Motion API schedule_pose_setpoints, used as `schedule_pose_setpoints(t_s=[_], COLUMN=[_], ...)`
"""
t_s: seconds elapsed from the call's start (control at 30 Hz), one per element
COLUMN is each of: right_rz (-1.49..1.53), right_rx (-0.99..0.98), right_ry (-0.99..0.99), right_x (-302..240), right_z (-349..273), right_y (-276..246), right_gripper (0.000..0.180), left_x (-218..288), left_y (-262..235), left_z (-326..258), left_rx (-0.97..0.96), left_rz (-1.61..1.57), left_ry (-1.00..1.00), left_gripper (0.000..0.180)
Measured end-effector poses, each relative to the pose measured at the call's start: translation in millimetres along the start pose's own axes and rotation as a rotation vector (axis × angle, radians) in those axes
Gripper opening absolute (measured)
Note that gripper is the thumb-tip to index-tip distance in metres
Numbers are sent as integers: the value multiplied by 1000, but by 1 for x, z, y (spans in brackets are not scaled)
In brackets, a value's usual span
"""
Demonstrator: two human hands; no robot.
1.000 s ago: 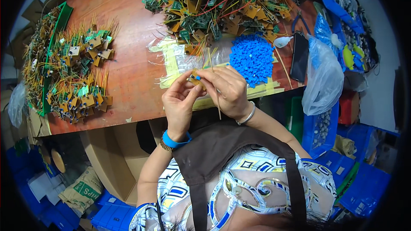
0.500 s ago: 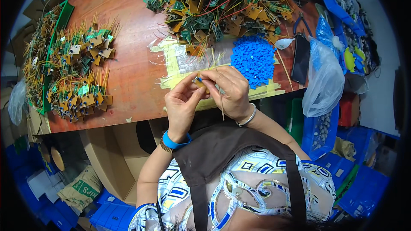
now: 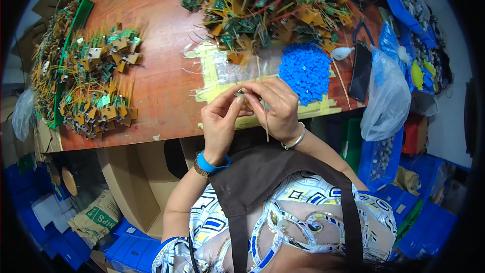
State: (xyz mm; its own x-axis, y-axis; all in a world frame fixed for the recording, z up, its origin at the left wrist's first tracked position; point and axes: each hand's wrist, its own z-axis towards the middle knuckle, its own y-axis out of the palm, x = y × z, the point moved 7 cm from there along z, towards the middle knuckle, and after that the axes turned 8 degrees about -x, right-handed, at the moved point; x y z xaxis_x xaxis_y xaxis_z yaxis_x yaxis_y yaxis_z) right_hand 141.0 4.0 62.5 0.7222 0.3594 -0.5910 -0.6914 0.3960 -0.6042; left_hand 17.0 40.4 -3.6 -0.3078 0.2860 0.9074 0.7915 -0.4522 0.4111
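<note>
Over the table's near edge, my left hand (image 3: 218,124) and my right hand (image 3: 279,110) meet, fingertips pinched on one small circuit board (image 3: 240,93). A dark and silvery part shows at its top; fingers cover most of the board. My right hand also keeps a thin wooden stick (image 3: 259,68) between its fingers, slanting across the palm side. Just beyond that hand lies a heap of small blue plastic pieces (image 3: 304,73). Behind it is a large pile of brown and green circuit boards with wires (image 3: 278,12).
Wired boards (image 3: 103,111) lie in groups at the left, beside a green tray edge (image 3: 73,53). Yellow tape (image 3: 207,63) borders a clear sheet. At the right are a black phone (image 3: 359,73), pliers (image 3: 361,30) and a plastic bag (image 3: 386,101). A cardboard box (image 3: 129,182) stands below.
The whole view has shifted slightly. Between my fingertips the small board has turned, and less of its brown face shows. Both hands still pinch it, and the stick stays in my right hand.
</note>
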Motion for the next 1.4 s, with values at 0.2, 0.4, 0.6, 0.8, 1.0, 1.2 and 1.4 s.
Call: schedule_pose_setpoints(t_s=[0.2,0.4,0.6,0.8,1.0,1.2,1.4], right_rz=[-43,19,9,-4,7,-15,0], right_rx=[-19,68,44,78,75,116,89], right_ry=[-38,-126,-63,-43,-80,-28,-81], right_x=[-12,-14,13,19,10,20,24], right_z=[0,4,-8,-11,-10,-21,-24], right_y=[5,-16,-22,-31,-32,-44,-42], right_gripper=[28,30,32,31,29,28,29], left_x=[-3,34,51,118,72,39,89], left_y=[-12,-97,-166,-97,-144,-136,-149], left_z=[-2,-23,-30,93,276,268,177], left_rx=[96,357,466,309,338,275,402], left_rz=[-30,234,970,1482,1043,368,443], left_ry=[-11,117,8,435,-5,-139,412], left_gripper=[21,23,29,62,65,22,19])
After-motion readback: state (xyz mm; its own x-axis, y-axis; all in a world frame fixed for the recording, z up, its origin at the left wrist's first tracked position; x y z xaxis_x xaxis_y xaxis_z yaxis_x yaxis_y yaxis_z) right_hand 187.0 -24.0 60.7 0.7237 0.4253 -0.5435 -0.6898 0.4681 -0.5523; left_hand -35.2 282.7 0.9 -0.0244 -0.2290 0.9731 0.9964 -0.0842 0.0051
